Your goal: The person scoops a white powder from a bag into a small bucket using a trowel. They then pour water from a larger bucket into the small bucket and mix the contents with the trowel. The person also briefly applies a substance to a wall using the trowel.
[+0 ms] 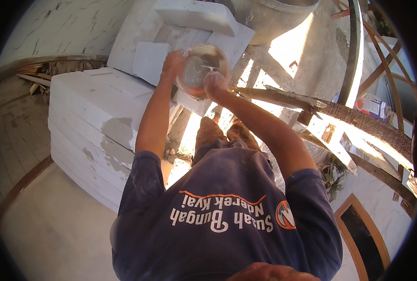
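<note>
A round bucket (200, 68) with a reddish-orange rim and a grey wet-looking inside stands in front of me, beside white blocks. My left hand (173, 63) is closed on its left rim, fingers at the upper edge. My right hand (215, 84) is closed in a fist over the right side of the bucket's mouth. A short pale bar shows just above that fist, inside the bucket; what the fist holds is mostly hidden. Pale dust or paste covers the right fingers.
A stack of large white blocks (89, 112) with damp patches stands at my left; more blocks (196, 18) lie ahead. A big grey tub (276, 21) is at the far side. Rough wooden beams (330, 112) cross at right, near a framed opening (364, 239).
</note>
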The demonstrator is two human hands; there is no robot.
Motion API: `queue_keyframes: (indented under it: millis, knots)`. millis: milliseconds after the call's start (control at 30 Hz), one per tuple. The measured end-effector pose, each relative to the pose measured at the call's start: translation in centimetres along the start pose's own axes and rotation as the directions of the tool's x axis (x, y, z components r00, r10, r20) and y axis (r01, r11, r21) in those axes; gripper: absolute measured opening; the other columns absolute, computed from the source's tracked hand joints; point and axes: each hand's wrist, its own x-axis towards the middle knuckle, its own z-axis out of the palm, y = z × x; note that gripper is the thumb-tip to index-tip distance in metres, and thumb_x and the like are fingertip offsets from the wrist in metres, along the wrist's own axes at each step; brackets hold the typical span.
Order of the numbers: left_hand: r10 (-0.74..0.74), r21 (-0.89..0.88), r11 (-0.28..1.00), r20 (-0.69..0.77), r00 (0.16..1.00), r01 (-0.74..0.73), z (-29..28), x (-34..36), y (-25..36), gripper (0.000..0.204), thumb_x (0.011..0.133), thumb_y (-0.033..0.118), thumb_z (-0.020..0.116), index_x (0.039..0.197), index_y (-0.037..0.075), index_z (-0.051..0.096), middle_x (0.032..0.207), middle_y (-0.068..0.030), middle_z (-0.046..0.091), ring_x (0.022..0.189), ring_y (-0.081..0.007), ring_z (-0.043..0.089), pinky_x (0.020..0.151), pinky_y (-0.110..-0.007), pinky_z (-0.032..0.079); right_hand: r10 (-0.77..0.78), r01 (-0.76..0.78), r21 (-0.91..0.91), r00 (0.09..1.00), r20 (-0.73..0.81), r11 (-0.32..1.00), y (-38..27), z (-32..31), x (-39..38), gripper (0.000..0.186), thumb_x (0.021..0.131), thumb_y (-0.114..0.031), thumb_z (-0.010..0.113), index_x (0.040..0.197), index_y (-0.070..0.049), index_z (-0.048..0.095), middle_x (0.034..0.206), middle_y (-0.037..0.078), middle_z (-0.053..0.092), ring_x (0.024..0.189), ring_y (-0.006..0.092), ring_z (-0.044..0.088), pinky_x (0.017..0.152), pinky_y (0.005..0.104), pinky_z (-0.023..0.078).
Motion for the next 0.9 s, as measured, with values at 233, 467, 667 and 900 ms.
queue_keyframes:
  millis: [233,467,667,900]
  knots:
    - [0.009,-0.094,0.996,-0.003,1.000,-0.010,0.1,-1.2,-1.1,0.048,0.105,0.052,0.057,0.115,0.010,0.077,0.109,-0.0276,0.075,0.108,-0.0511,0.068,0.094,-0.056,0.056,-0.016,-0.127,0.663,0.978,0.206,0.738,-2.1,-3.4,0.3,0.025,0.093,-0.019,0.061,0.095,-0.001,0.079,0.113,0.023,0.077,0.091,0.0342,0.079,0.080,0.0431,0.064]
    - [0.017,-0.037,0.999,-0.050,0.999,-0.019,0.6,0.3,-3.7,0.060,0.104,0.059,0.057,0.117,0.003,0.077,0.107,-0.0286,0.075,0.107,-0.0506,0.069,0.092,-0.054,0.056,0.142,0.047,0.561,0.947,-0.288,0.826,0.7,2.3,2.4,0.033,0.094,-0.026,0.064,0.108,0.003,0.070,0.083,0.024,0.074,0.083,0.0413,0.075,0.076,0.0504,0.062]
    - [0.061,-0.086,0.994,-0.093,0.994,-0.069,0.6,-0.1,-4.0,0.063,0.102,0.061,0.059,0.115,0.003,0.078,0.103,-0.0264,0.077,0.103,-0.0472,0.072,0.090,-0.054,0.056,0.007,0.182,0.491,0.934,-0.358,0.852,1.0,8.4,1.7,0.035,0.097,-0.030,0.065,0.109,0.003,0.068,0.081,0.024,0.073,0.075,0.0469,0.072,0.071,0.0565,0.059]
    - [0.046,-0.090,0.995,-0.038,0.998,-0.050,0.3,-1.1,-3.8,0.058,0.102,0.058,0.061,0.113,0.004,0.078,0.102,-0.0278,0.076,0.102,-0.0492,0.071,0.089,-0.054,0.056,-0.001,0.232,0.528,0.916,-0.401,0.817,1.1,8.5,1.4,0.031,0.097,-0.030,0.064,0.113,-0.004,0.069,0.089,0.024,0.075,0.082,0.0469,0.072,0.079,0.0574,0.058]
